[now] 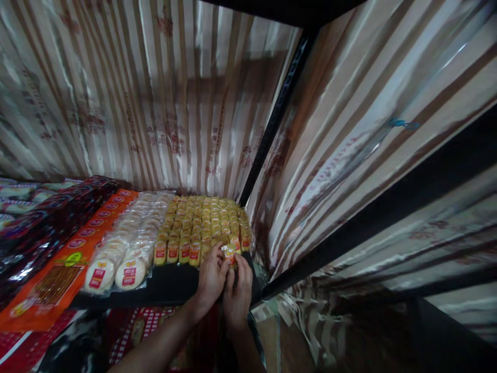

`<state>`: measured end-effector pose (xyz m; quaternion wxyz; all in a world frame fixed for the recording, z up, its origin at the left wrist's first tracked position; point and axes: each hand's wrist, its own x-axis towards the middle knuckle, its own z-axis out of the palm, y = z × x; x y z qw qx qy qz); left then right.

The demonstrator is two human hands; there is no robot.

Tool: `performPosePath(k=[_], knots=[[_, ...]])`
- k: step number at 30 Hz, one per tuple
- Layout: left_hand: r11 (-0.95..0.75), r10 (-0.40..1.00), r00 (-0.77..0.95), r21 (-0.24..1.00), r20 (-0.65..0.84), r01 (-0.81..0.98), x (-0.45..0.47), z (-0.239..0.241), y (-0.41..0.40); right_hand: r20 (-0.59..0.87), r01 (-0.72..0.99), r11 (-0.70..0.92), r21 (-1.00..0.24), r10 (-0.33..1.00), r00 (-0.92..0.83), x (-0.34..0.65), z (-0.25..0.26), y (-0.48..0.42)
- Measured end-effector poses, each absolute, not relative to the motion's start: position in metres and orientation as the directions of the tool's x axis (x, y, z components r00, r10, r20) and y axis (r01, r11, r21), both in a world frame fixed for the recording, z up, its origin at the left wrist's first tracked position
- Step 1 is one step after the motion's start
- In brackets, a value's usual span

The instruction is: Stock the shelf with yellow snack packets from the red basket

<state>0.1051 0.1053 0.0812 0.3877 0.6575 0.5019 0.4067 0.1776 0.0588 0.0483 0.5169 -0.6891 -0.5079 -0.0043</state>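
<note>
Both my hands meet at the front right of a black shelf (166, 285). Between the fingertips of my left hand (212, 277) and my right hand (239, 290) is a small wrapped snack cake (229, 252) in a clear wrapper with a red and yellow label. The fingers of both hands are closed around it. Just behind and to the left stand tight rows of the same yellow snack cakes (194, 223), red labels facing front. My hands cover part of the front row.
Left of the cakes lie two rows of round white wrapped crackers (131, 272), orange stick-snack packets (73, 254) and dark shiny packets (50, 223). Striped sheeting (163, 93) hangs behind. A black post (275, 119) and slanting bar (373, 217) border the shelf's right side.
</note>
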Motion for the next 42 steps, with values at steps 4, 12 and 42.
performPosePath(k=[4,12,42], knots=[[-0.285,0.952,0.224,0.874,0.209,0.393,0.143,0.071,0.12,0.557,0.735,0.032,-0.678,0.674,0.485,0.202,0.033,0.061],[-0.327,0.932,0.296,0.835,0.208,0.443,0.183,0.059,0.137,0.525,0.722,0.034,-0.691,0.71,0.47,0.23,0.003,0.067],[-0.312,0.949,0.209,0.784,0.235,0.536,0.178,0.029,0.122,0.63,0.831,0.047,-0.555,0.676,0.382,0.244,-0.031,0.084]])
